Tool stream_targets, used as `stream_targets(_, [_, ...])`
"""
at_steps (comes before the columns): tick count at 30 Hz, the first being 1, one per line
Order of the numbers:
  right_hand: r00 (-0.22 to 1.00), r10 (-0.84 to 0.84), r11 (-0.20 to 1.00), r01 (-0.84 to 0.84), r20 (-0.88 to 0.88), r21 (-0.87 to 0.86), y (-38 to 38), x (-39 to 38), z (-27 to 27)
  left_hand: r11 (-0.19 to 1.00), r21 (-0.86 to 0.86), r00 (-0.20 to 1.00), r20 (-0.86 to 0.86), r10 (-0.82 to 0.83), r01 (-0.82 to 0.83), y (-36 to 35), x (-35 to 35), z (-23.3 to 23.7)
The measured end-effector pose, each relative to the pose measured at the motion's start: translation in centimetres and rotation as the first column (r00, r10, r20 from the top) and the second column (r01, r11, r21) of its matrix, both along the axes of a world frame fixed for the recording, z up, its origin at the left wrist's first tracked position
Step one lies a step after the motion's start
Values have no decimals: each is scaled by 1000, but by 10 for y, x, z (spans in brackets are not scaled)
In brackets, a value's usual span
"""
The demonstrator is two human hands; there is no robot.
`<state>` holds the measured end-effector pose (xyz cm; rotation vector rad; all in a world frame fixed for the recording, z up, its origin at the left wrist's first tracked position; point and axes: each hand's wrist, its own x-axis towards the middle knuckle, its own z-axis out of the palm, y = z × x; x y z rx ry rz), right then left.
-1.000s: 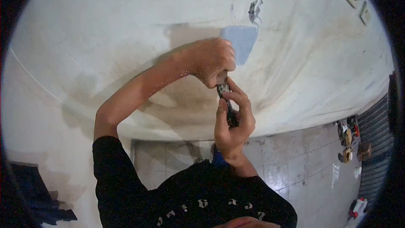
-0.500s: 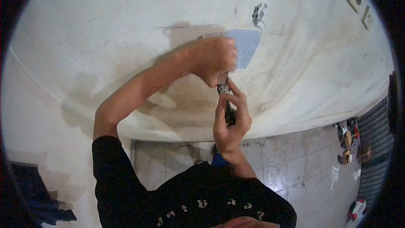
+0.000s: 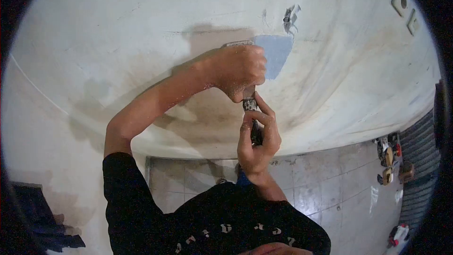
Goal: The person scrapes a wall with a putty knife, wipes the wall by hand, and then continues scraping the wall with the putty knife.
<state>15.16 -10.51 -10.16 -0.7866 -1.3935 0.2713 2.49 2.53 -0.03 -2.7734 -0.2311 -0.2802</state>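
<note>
My left hand is pressed against the stained white wall, covering the blade of a scraper whose top edge shows just above my knuckles. My right hand is wrapped around the scraper's dark, paint-splattered handle just below the left hand. A blue-grey patch of bare surface lies on the wall right beside my left hand. A small chipped hole sits above that patch.
Two wall sockets are at the upper right. Grey floor tiles run below the wall. Small objects lie on the floor at the right, near a ribbed shutter. Dark cloth is at the lower left.
Both hands keep their hold on the scraper. My left hand has shifted slightly down against the wall, and the view has drifted a little.
</note>
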Motion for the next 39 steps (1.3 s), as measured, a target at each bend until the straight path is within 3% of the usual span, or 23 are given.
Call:
stream_targets(3, [988, 83, 990, -96, -128, -105, -7, -2, 7, 999, 9, 998, 56, -39, 38, -2, 1, -1])
stream_targets(5, [994, 63, 988, -74, -84, -133, -9, 3, -1, 997, 62, 993, 107, -56, 49, -4, 3, -2])
stream_targets(14, [996, 60, 993, -67, -71, -99, -2, 0, 6, 1000, -13, 999, 41, 15, -15, -7, 2, 1])
stream_targets(18, [991, 75, 991, -86, -112, -101, -7, -2, 17, 999, 49, 998, 69, -3, -1, -2, 2, 10])
stream_targets(21, [1000, 11, 999, -12, -21, -41, -3, 1, -3, 1000, 16, 998, 52, -21, 21, 0, 2, -1])
stream_targets(23, [995, 48, 997, -53, -82, -62, -1, -4, 5, 997, -44, 998, 18, -68, 69, 0, 1, -2])
stream_targets(26, [990, 61, 992, -74, -125, -99, -5, 0, 8, 998, 48, 997, 64, -46, 43, 2, 2, 5])
stream_targets(29, [993, 49, 994, -59, -110, -88, 1, 3, 0, 999, -39, 997, 63, -35, 38, 2, 7, -10])
stream_targets(31, [998, 20, 999, -22, -60, -41, 2, 3, 1, 999, 32, 998, 66, -10, 8, 5, 5, 2])
stream_targets(34, [984, 81, 979, -108, -157, -175, -7, 3, 17, 999, 34, 998, 56, -13, 11, 2, 8, 5])
stream_targets(36, [994, 44, 986, -59, -98, -159, -8, 6, 3, 998, 18, 997, 45, 64, -65, -2, 6, -8])
stream_targets(39, [992, 54, 994, -65, -115, -92, -3, 1, 12, 1000, 29, 998, 68, -9, 7, 4, 6, 2])
